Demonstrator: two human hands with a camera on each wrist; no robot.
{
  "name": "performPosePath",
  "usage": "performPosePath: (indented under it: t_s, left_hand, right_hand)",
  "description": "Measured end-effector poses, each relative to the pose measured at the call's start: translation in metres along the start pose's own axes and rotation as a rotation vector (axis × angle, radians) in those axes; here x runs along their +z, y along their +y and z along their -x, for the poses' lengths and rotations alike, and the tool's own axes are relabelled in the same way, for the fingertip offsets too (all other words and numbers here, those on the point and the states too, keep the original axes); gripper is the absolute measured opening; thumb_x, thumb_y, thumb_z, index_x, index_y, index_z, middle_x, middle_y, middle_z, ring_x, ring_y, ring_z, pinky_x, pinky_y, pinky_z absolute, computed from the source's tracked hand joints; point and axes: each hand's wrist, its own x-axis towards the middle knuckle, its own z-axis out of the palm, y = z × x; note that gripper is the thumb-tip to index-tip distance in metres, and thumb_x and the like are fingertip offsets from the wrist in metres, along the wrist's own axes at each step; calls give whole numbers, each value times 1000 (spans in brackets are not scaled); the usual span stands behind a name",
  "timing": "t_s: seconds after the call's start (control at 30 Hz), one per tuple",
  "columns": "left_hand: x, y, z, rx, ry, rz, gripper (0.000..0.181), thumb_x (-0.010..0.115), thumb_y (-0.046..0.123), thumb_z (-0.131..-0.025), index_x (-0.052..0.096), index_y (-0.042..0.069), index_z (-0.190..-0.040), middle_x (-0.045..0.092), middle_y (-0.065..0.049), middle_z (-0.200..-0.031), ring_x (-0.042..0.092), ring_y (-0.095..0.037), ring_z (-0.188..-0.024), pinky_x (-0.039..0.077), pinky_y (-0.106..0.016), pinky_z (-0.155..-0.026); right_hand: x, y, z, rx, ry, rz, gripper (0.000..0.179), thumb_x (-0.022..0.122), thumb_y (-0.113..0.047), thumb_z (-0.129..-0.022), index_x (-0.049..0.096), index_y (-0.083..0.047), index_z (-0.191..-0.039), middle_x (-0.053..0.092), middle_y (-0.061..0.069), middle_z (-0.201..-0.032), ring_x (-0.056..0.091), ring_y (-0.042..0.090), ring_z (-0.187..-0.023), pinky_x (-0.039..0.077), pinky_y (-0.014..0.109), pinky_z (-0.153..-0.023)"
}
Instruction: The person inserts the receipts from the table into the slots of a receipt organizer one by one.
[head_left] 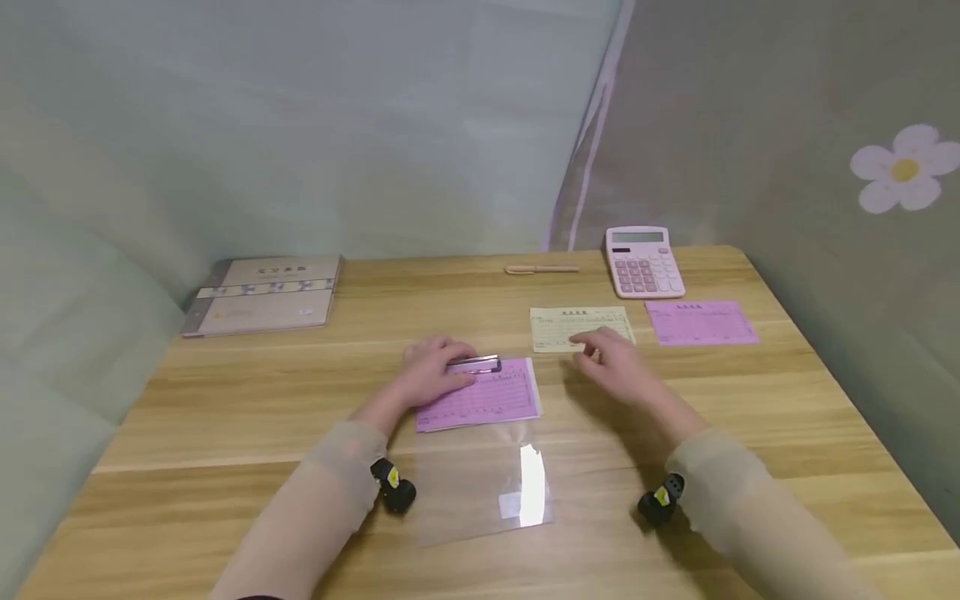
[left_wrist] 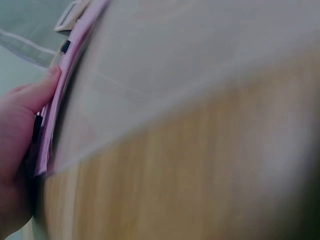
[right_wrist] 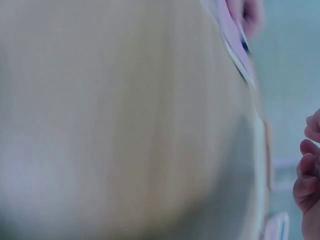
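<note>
A clear clipboard (head_left: 480,483) lies in front of me with pink slips (head_left: 495,402) under its metal clip (head_left: 480,363); a white edge shows beneath the pink. My left hand (head_left: 435,372) holds the clipboard at the clip's left end, thumb below the clip on the pink paper. In the left wrist view that thumb (left_wrist: 47,90) lies along the pink sheets, the other fingers mostly hidden. My right hand (head_left: 611,364) hovers at the lower edge of a pale yellow slip (head_left: 570,321), fingers loosely bent. Whether its fingertips touch the slip is unclear; nothing shows in its grasp.
Beyond the yellow slip stands a pink calculator (head_left: 645,262), with a second pink slip (head_left: 702,322) lying to the right. A beige pen (head_left: 542,269) is near the table's back edge. At the back left lies a flat folder-like book (head_left: 262,308) with a patterned band.
</note>
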Motion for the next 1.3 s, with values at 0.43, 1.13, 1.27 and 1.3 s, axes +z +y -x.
performPosePath:
  t_s: [0.43, 1.13, 1.27, 1.3]
  left_hand:
    - [0, 3, 4, -5, 37, -16, 44, 64, 45, -85, 60, 24, -123, 54, -3, -115, 45, -22, -106, 27, -43, -88]
    - [4, 4, 2, 12, 50, -27, 43, 63, 45, -86, 60, 24, -123, 54, -1, -113, 45, -20, -101, 27, -40, -85]
    - [4, 2, 2, 19, 64, -31, 43, 64, 44, -85, 60, 24, -123, 54, -2, -113, 46, -20, -101, 28, -40, -85]
    - [4, 2, 2, 16, 63, -30, 43, 64, 44, -85, 60, 24, -123, 54, -2, -113, 46, -20, -101, 28, -40, -85]
  right_hand:
    - [-63, 56, 8, 226, 35, 157, 38, 56, -20, -93, 56, 4, -121, 53, 26, -113, 50, 41, -103, 37, 55, -87]
    - [-46, 75, 39, 230, -54, 146, 18, 61, -20, -90, 64, -2, -85, 57, 11, -86, 53, 25, -78, 43, 43, -71]
    - [-46, 78, 43, 225, -35, 141, 28, 61, -21, -90, 63, 3, -104, 57, 18, -97, 54, 32, -89, 42, 51, -80]
    - [-46, 78, 44, 227, -44, 142, 31, 62, -23, -90, 62, 3, -107, 56, 19, -99, 54, 33, -91, 41, 52, -82]
